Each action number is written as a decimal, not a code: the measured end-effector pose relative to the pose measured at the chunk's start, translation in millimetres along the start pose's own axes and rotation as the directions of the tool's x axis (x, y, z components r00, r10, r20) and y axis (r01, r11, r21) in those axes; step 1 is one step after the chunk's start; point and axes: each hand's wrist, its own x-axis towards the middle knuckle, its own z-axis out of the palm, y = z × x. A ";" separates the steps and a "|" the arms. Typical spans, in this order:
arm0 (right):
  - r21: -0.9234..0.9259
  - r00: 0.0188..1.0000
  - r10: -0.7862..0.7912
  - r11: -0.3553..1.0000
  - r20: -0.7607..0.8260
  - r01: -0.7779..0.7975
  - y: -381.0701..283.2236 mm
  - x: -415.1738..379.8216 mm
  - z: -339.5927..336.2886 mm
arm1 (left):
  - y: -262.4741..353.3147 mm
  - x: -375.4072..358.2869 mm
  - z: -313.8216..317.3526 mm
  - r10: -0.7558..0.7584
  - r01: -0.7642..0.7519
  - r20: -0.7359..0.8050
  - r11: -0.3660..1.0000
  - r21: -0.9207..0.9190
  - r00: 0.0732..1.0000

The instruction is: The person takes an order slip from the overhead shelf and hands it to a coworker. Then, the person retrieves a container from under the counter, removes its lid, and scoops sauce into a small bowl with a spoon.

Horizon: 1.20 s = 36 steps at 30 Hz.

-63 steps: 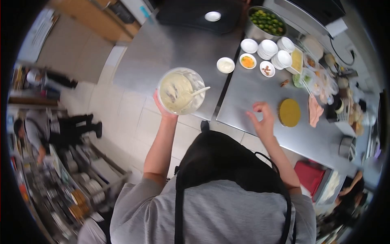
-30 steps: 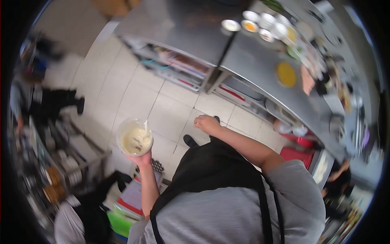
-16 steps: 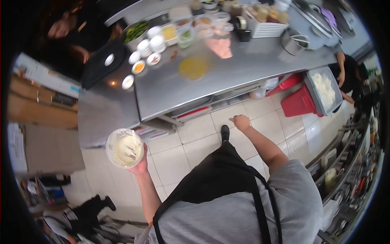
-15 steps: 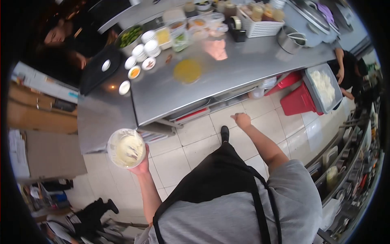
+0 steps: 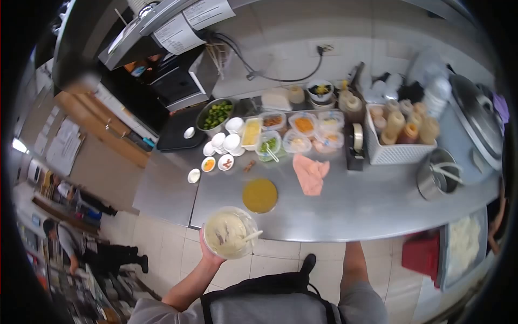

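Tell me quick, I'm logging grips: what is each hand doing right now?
Left hand: closed around the bowl of batter.
Right hand: hidden under the counter edge, cannot tell.

Left hand (image 5: 208, 254) raised at lower centre, fingers cupped and gripping; right forearm reaching up, hand hidden

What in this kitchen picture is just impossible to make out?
- Right hand: hidden in the head view; the forearm runs under the steel counter edge.
- Left hand: mostly covered by the clear bowl it holds up.
- Dark bits in the bowl's creamy mix: too small to identify.
- Papers on the hood: print too small and warped.
- Person at far left: tiny, distorted by the lens edge.
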 end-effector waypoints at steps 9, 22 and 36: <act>0.063 0.985 0.140 0.987 0.104 -0.147 18.7 -19.4 24.5 | 12.2 -18.6 38.0 -0.106 0.103 -0.065 0.993 -0.051 0.992; 0.261 0.970 0.208 0.937 0.125 -0.235 55.0 -20.0 21.1 | -38.1 30.9 70.2 -0.163 0.162 -0.042 0.987 -0.018 0.986; 0.639 0.945 0.287 0.700 0.157 -0.319 35.9 -37.3 -6.1 | -21.6 45.2 87.9 -0.230 0.232 -0.039 0.970 0.074 0.973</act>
